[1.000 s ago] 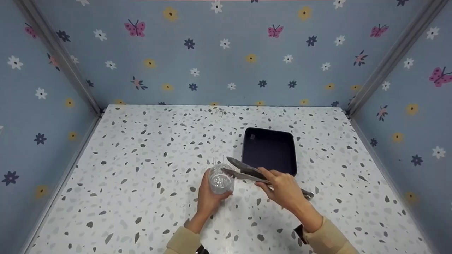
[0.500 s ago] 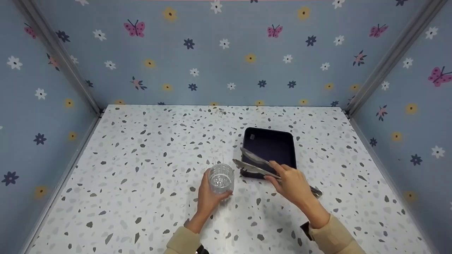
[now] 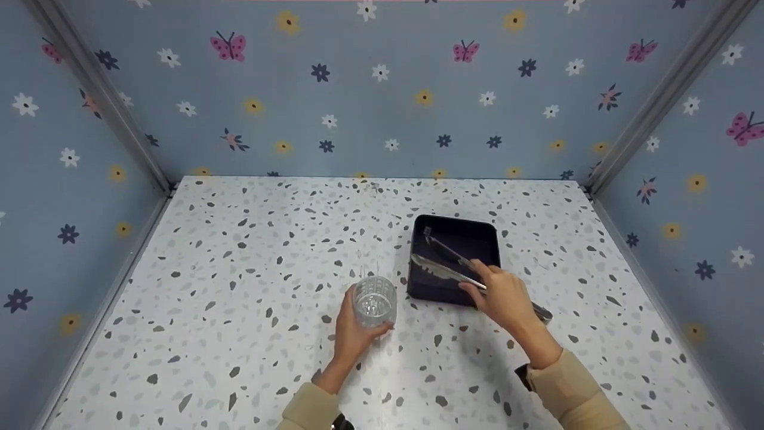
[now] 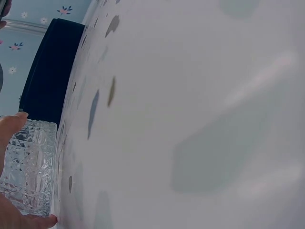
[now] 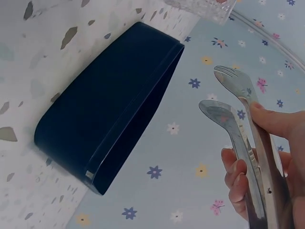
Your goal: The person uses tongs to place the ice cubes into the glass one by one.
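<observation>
A clear, patterned drinking glass (image 3: pixel 375 301) stands on the speckled table, and my left hand (image 3: pixel 353 334) grips it round the side. In the left wrist view the cut pattern of the glass (image 4: pixel 29 167) shows between thumb and fingers. My right hand (image 3: pixel 504 298) holds metal tongs (image 3: pixel 444 272) by their arms, with the tips spread apart over the dark square tray (image 3: pixel 439 292). The right wrist view shows nothing between the tips of the tongs (image 5: pixel 233 95); one tip is forked, the other spoon-shaped. Inside the tray, near its far left corner, lies a small clear piece (image 3: pixel 427 231).
The white speckled table (image 3: pixel 250 286) meets a blue wall (image 3: pixel 358 89) with flowers and butterflies at the back. Similar panels (image 3: pixel 65 197) rise at both sides, with grey posts in the corners. The tray stands right of the glass.
My right hand has drawn the tongs away from the glass, to the right and back over the tray. My left hand and the glass have stayed in place.
</observation>
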A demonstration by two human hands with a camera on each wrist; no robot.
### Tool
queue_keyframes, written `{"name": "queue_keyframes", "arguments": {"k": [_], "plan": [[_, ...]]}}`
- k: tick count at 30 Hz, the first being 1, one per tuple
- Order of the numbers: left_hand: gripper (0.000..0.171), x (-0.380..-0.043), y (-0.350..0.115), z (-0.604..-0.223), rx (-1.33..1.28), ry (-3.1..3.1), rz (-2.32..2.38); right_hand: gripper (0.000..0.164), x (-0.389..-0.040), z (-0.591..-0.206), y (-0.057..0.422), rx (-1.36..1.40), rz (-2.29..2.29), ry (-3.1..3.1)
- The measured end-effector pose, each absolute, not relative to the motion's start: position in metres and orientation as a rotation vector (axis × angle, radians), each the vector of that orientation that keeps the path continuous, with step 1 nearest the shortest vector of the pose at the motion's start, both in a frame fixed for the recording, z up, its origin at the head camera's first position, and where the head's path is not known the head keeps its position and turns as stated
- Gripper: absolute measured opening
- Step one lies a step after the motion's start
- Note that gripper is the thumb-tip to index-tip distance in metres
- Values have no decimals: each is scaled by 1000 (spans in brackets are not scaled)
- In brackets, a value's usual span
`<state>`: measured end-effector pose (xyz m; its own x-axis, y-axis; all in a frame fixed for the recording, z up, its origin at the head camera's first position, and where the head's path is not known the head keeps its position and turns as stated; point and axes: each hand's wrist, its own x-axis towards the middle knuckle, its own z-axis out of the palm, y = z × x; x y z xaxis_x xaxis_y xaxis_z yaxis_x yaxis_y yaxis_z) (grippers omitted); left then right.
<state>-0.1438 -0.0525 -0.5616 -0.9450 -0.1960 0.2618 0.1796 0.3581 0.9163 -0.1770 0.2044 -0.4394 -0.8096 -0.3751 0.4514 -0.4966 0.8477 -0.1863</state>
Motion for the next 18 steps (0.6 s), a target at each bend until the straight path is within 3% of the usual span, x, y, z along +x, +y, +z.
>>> {"name": "queue_keyframes", "arguments": {"k": [18], "plan": [[100,-144,-53,-560,37,-2315,-1613,39,-218,-454,210,485,301,-2689]]}}
